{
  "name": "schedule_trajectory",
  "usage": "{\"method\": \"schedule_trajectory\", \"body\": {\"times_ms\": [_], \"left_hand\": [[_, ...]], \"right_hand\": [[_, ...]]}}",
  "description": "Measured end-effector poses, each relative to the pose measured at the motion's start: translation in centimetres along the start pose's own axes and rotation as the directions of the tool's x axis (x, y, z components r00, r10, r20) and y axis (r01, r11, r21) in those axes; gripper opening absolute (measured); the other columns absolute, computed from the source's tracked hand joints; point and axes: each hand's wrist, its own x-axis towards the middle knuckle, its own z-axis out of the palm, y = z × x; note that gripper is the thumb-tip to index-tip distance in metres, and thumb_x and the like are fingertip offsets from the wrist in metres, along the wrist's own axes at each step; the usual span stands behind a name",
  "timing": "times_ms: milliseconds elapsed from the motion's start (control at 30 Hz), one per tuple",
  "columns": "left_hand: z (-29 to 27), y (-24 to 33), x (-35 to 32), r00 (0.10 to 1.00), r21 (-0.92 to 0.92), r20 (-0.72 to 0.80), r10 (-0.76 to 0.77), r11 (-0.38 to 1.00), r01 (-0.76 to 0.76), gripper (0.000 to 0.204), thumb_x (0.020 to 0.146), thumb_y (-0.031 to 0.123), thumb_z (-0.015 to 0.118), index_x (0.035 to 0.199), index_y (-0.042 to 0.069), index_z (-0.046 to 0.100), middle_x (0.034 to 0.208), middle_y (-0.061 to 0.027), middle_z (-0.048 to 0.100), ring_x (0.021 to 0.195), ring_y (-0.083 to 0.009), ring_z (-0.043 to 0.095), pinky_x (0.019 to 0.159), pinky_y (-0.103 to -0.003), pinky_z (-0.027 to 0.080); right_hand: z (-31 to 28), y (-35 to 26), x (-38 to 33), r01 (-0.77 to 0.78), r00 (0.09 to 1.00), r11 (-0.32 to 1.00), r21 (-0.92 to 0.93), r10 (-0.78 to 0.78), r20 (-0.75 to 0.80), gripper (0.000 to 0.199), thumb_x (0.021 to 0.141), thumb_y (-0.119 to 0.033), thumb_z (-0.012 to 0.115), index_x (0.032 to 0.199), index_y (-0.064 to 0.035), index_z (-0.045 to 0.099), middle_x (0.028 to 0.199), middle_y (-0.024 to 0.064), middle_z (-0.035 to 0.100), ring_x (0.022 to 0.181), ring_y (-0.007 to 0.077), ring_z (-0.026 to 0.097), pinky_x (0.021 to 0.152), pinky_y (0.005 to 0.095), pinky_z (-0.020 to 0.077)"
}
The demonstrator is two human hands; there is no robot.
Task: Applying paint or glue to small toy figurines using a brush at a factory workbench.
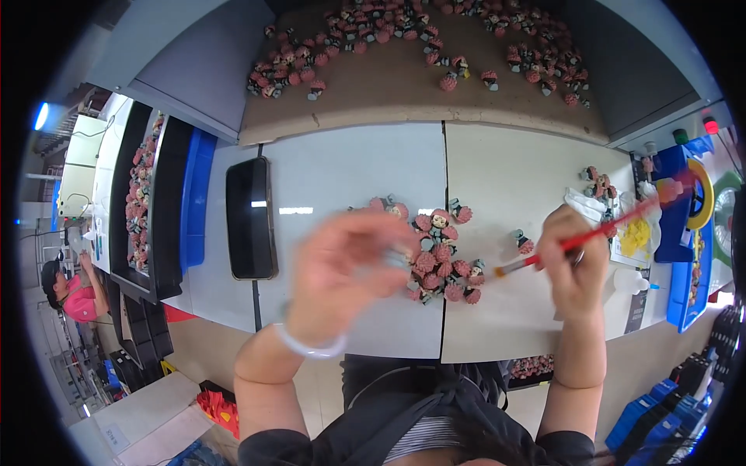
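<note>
My left hand (342, 268), with a pale bracelet at the wrist, is smeared by motion over the left part of the table. Its fingers pinch a small grey-green and pink figurine (398, 258), mostly hidden by the fingers. Just right of it lies a heap of small figurines (439, 264) with pink ridged heads and grey-green bodies. My right hand (576, 264) grips a red-handled paintbrush (614, 231), its bristles pointing left toward the heap. Between the brush and the far edge lies a single figurine (522, 242).
A black phone (250, 217) lies at the left, beside blue and black trays (167, 233) of figurines. Many more figurines (381, 27) cover a brown shelf at the back. White tissue (584, 204), yellow paint (636, 234) and a blue bin (688, 291) stand right. Another person (74, 291) sits far left.
</note>
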Motion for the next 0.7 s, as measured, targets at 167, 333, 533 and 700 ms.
{"method": "schedule_trajectory", "body": {"times_ms": [167, 333, 533, 700], "left_hand": [[-9.2, 6.5, 0.6, 0.71, 0.837, -0.311, 0.631, 0.536, -0.11, 0.036, 0.08, 0.006, 0.058, 0.114, -0.003, 0.05, 0.11, -0.0138, 0.056, 0.101, -0.0182, 0.054, 0.09, -0.031, 0.04], [-13.1, 8.1, 0.5, 0.631, 0.955, -0.263, 0.73, 0.103, 0.279, 0.03, 0.083, 0.004, 0.055, 0.113, 0.003, 0.055, 0.103, -0.0106, 0.059, 0.099, -0.0207, 0.056, 0.086, -0.031, 0.041], [-3.9, 0.3, 4.7, 0.951, 0.936, 0.213, 0.225, 0.231, -0.265, 0.017, 0.072, 0.001, 0.055, 0.086, 0.003, 0.063, 0.083, -0.0128, 0.061, 0.079, -0.0316, 0.058, 0.071, -0.037, 0.046], [-1.8, -1.9, 5.7, 0.974, 0.972, 0.191, -0.123, 0.165, -0.17, 0.014, 0.073, 0.0, 0.056, 0.086, 0.003, 0.059, 0.078, -0.0108, 0.056, 0.078, -0.0297, 0.057, 0.071, -0.037, 0.045]], "right_hand": [[-2.4, 0.3, 0.8, -0.396, 0.915, 0.845, -0.36, 0.397, -0.074, 0.016, 0.078, -0.009, 0.058, 0.072, 0.0026, 0.049, 0.052, 0.0073, 0.045, 0.045, 0.0135, 0.042, 0.045, 0.0281, 0.0331], [-2.1, 0.0, 0.9, -0.444, 0.871, 0.753, -0.486, 0.489, -0.038, 0.017, 0.076, -0.012, 0.06, 0.076, 0.003, 0.052, 0.054, 0.0144, 0.049, 0.049, 0.0255, 0.049, 0.05, 0.0329, 0.0383], [-2.4, 1.2, 0.4, -0.436, 0.817, 0.636, -0.636, 0.576, 0.016, 0.021, 0.074, -0.017, 0.061, 0.085, -0.0001, 0.057, 0.063, 0.0173, 0.057, 0.06, 0.0337, 0.055, 0.055, 0.0379, 0.0423], [-2.0, 1.4, 0.6, -0.44, 0.81, 0.637, -0.633, 0.586, 0.026, 0.023, 0.073, -0.019, 0.062, 0.087, -0.0012, 0.058, 0.063, 0.0167, 0.058, 0.062, 0.0335, 0.056, 0.058, 0.0381, 0.0435]]}}
